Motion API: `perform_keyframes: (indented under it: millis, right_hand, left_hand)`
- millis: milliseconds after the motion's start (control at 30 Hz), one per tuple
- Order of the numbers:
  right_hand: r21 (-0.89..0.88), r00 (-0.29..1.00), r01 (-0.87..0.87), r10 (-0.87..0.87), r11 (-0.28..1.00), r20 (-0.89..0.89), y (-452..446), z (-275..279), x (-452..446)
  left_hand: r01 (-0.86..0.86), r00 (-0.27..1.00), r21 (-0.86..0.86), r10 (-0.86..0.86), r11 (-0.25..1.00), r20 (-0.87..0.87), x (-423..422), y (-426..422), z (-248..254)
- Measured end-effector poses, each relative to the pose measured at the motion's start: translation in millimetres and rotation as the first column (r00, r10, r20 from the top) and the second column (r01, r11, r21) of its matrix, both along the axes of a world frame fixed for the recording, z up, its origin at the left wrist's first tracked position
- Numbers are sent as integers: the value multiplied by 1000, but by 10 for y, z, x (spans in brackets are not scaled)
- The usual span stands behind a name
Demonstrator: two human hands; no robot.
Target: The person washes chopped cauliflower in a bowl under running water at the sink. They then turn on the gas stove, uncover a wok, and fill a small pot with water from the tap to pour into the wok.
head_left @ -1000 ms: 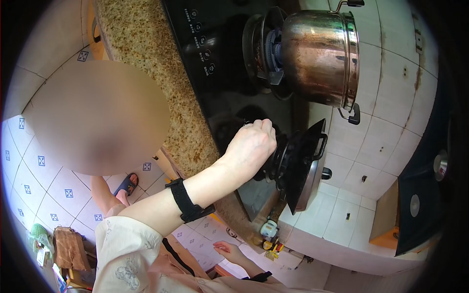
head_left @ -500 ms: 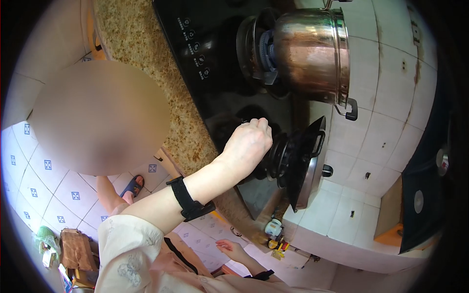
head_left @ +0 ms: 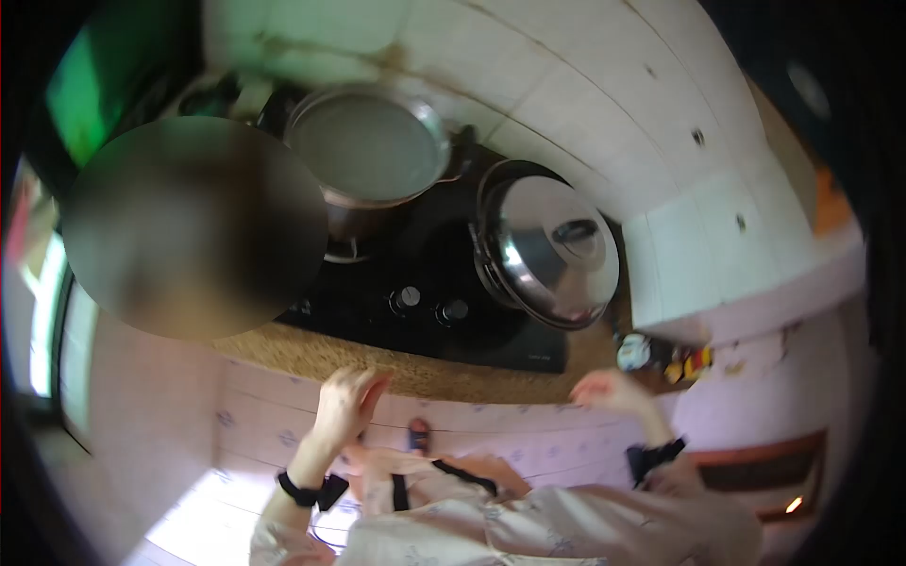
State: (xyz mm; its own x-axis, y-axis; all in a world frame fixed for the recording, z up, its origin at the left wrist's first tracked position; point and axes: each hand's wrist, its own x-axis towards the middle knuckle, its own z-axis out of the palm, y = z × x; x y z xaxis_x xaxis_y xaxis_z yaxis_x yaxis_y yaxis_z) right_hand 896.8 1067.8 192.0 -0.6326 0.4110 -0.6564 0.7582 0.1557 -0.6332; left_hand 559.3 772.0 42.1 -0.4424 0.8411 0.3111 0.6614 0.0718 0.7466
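My left hand (head_left: 351, 406) hangs in front of the counter's edge, its fingers loosely bent and apart, with nothing visible in them. My right hand (head_left: 612, 391) is farther right, also before the counter, fingers loose and holding nothing. Both wrists wear black straps. Beyond my hands lies the black glass gas hob (head_left: 510, 354), with one control knob (head_left: 408, 298) and a second knob (head_left: 453, 310) on its front. A tall steel pot (head_left: 344, 198) stands on the left burner; the top looks pale and cloudy. On the right sits a pan under a domed steel lid (head_left: 552, 250) with a black handle.
The speckled stone counter (head_left: 444, 382) runs along the hob's front. Small jars and yellow packets (head_left: 694, 365) stand at its right end. White wall tiles (head_left: 538, 71) rise behind the hob. A blurred round patch hides the left side.
My left hand has withdrawn from the hob's knob area to in front of the counter. The view has turned, now showing the hob from the front and the pot and lid from above.
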Motion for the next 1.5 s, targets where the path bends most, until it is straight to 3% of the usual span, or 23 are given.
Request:
perform_keyframes:
  millis: [67, 133, 167, 233, 300, 333, 400, 500, 533, 633, 667, 733, 767, 867, 900, 933, 967, 1067, 1167, 1267, 1367, 1433, 1500]
  right_hand:
    - [109, 934, 166, -121, 980, -337, 236, 239, -238]
    - [338, 856, 275, -69, 900, -512, 558, 301, -519]
    - [534, 872, 295, 6, 792, -490, 706, 283, -646]
    - [765, 885, 333, 98, 551, -455, 813, 312, -980]
    - [867, 837, 327, 311, 377, -451, 1129, 70, -1206]
    - [852, 822, 356, 306, 384, -481, 1239, -56, -1305]
    - [961, 848, 240, 451, 140, -277, 1376, -244, -1489]
    - [962, 933, 66, 326, 266, -155, 1419, -102, -1633]
    - [948, 913, 110, 346, 300, -215, 1478, -83, -1643]
    - [950, 910, 144, 339, 278, -237, 1561, 34, -1567]
    - [964, 883, 193, 396, 185, -253, 1601, 129, -1441]
    - [919, 891, 329, 250, 216, -378, 1546, 509, -1122]
    - [909, 879, 398, 230, 124, -417, 1577, 625, -927]
    - [761, 762, 638, 45, 118, -646, 1583, 913, -233]
    - [634, 645, 755, -14, 168, -764, 1624, 869, 22]
    - [520, 498, 848, 187, 100, -847, 1692, 719, 259]
    - [430, 342, 878, 352, 209, -871, 1668, 635, 491]
    - [140, 157, 942, -30, 305, -987, 1207, 319, 1083]
    - [-129, -14, 950, -375, 283, -927, 547, -215, 1774]
    - [-335, -185, 929, -584, 159, -790, -382, -759, 2257]
    - [-460, -367, 888, -651, -30, -665, -1436, -1058, 2639]
    - [-500, -484, 849, -629, -169, -608, -2075, -1213, 2862]
    - [-503, -567, 812, -603, -295, -562, -2516, -1347, 3050]
  left_hand:
    - [-37, 979, -54, 47, 998, 196, -14, -417, 54]
    - [-84, 920, -408, 228, 909, 318, -102, -830, 232]
    - [-77, 939, -429, 209, 900, 272, -109, -997, 250]
    - [-285, 909, -207, 333, 936, 253, -96, -1233, 184]
    - [-271, 890, -269, 347, 924, 296, -41, -1354, 341]
    - [-293, 877, -230, 357, 928, 321, -14, -1375, 317]
    - [-305, 880, -210, 359, 929, 311, 72, -1353, 434]
    - [-284, 935, -229, 322, 931, 150, 300, -1176, 750]
    - [-291, 934, -214, 325, 932, 147, 360, -1125, 788]
    - [-271, 962, -191, 274, 943, -14, 478, -1064, 797]
    - [-266, 963, -197, 268, 943, -18, 511, -1039, 833]
    - [-272, 916, -271, 334, 923, 220, 592, -1007, 918]
    - [-267, 918, -278, 332, 923, 219, 619, -973, 948]
    - [-213, 961, -297, 255, 931, 109, 633, -782, 1009]
    - [-130, 987, -270, 151, 954, 56, 612, -678, 1008]
    - [-44, 999, -244, 45, 969, -2, 589, -561, 1025]
    - [-30, 1000, -249, 29, 968, -6, 583, -415, 1066]
    - [202, 977, -256, -212, 945, -11, 590, -32, 1181]
    - [405, 914, -370, -381, 836, 139, 768, 396, 1278]
    - [657, 744, -253, -665, 710, 67, 884, 816, 933]
    - [836, 538, -253, -817, 486, 207, 1274, 1051, 755]
    - [888, 456, -279, -774, 365, 438, 1494, 1056, 544]
    - [926, 316, -310, -890, 214, 328, 1686, 1214, 412]
